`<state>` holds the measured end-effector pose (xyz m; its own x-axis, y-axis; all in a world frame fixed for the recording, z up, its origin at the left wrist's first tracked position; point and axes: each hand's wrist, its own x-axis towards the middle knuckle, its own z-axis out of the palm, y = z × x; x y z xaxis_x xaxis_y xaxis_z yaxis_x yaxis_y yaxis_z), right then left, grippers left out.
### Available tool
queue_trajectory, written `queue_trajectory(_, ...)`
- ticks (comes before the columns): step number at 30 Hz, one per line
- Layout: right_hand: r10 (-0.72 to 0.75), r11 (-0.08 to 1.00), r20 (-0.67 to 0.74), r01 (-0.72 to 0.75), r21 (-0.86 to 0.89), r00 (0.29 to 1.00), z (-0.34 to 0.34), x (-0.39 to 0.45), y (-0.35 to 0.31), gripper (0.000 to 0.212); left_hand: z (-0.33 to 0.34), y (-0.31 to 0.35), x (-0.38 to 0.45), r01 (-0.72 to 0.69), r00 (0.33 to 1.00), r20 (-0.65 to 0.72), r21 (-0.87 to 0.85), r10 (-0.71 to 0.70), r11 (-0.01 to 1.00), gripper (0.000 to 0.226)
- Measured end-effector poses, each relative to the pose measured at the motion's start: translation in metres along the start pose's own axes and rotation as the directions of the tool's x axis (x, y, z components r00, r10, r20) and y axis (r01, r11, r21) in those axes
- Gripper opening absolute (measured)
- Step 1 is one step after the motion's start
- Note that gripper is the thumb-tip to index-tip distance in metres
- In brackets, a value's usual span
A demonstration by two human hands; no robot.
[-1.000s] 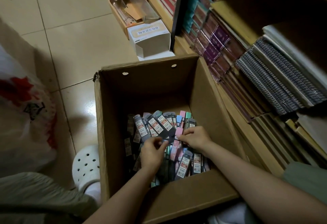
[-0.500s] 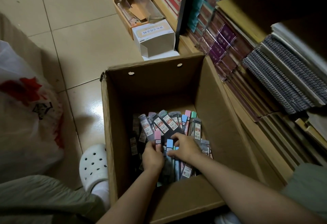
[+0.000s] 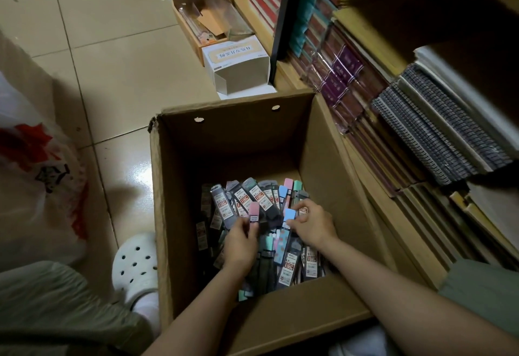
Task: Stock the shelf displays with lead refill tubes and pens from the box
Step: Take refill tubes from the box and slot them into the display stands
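An open cardboard box (image 3: pixel 179 187) stands on the tiled floor, its bottom covered with several lead refill tubes (image 3: pixel 247 198) with grey, pink, blue and green caps. Both my hands are down inside it. My left hand (image 3: pixel 242 240) grips a pink-capped tube (image 3: pixel 254 212) that stands up from its fingers. My right hand (image 3: pixel 313 225) pinches a blue-capped tube (image 3: pixel 289 214) at its top end. Part of the pile lies hidden under my hands and forearms.
Shelves of notebooks and packaged stationery (image 3: pixel 421 119) rise right beside the box. A white carton (image 3: pixel 238 66) and a small open cardboard box (image 3: pixel 207 24) lie on the floor behind. A white and red plastic bag (image 3: pixel 36 175) sits left, my white clog (image 3: pixel 134 265) next to the box.
My left hand has lifted the pink-capped tube clear of the pile. My right hand has shifted slightly left onto the blue-capped tube. The camera has tilted a little, moving the box lower in view.
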<state>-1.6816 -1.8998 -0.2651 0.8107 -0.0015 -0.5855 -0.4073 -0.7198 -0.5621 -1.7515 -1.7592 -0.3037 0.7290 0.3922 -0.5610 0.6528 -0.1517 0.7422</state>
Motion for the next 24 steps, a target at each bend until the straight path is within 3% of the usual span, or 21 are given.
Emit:
queue_trajectory(4, -0.007, 0.984, 0.086, -0.008, 0.179, 0.996, -0.018, -0.005, 0.0, 0.024, 0.0, 0.016, -0.004, 0.046, 0.983, 0.182, -0.184, -0.012, 0.982, 0.016)
queue_trajectory(7, -0.047, 0.975, 0.097, 0.025, 0.22, 0.994, -0.017, -0.009, -0.005, 0.025, -0.003, 0.016, -0.011, 0.127, 0.933, 0.359, -0.265, -0.024, 0.956, 0.013)
queue_trajectory(11, -0.075, 0.969, 0.123, 0.043, 0.245, 0.989, -0.014, -0.011, -0.008, 0.03, -0.005, 0.013, -0.015, 0.116, 0.922, 0.387, -0.265, -0.005, 0.957, 0.009)
queue_trajectory(12, -0.086, 0.983, 0.144, 0.06, 0.175, 0.986, -0.015, -0.012, -0.006, 0.036, -0.005, 0.012, -0.015, 0.118, 0.938, 0.347, -0.272, -0.018, 0.955, 0.009)
queue_trajectory(14, -0.087, 0.984, 0.224, 0.118, -0.132, 0.971, -0.018, -0.015, 0.0, 0.053, -0.007, 0.011, -0.012, 0.118, 0.971, 0.23, -0.264, -0.056, 0.957, 0.009)
queue_trajectory(17, -0.033, 0.845, 0.332, 0.204, -0.494, 0.943, -0.011, -0.019, 0.01, 0.067, -0.008, 0.006, -0.008, 0.146, 0.986, 0.118, -0.264, -0.118, 0.953, 0.013)
queue_trajectory(21, -0.074, 0.61, 0.362, 0.33, -0.721, 0.929, 0.003, -0.014, 0.017, 0.089, -0.004, 0.004, -0.007, 0.178, 0.981, 0.118, -0.232, -0.154, 0.956, 0.01)
queue_trajectory(24, -0.086, 0.57, 0.381, 0.359, -0.739, 0.92, 0.007, -0.007, 0.016, 0.09, 0.0, 0.003, -0.006, 0.182, 0.98, 0.118, -0.236, -0.158, 0.955, 0.008)
